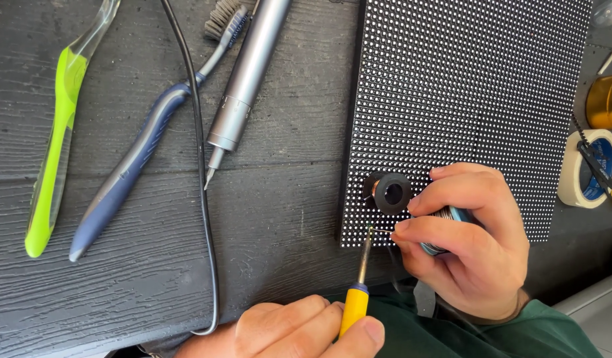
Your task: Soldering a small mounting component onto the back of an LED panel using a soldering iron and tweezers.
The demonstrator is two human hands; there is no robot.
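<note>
My left hand (299, 328) was wrapped tight around a yellow soldering iron (356, 301). Its hot tip touched the near edge of the black dotted panel (465, 99) lying on the dark worktop (120, 278). My right hand (472, 238) was clamped on a spool of solder wire (392, 193) and fed a thin strand to the tip. I thought the tip could slip and burn the tiny dots or my fingers. Farther off lay two brushes (130, 159), a grey pen tool (246, 73) and tape (588, 169).

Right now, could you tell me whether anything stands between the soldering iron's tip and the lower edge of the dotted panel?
Nothing visible does. The soldering iron in the left hand reaches the dotted panel edge, where the right hand feeds thin solder wire from a spool.
</note>
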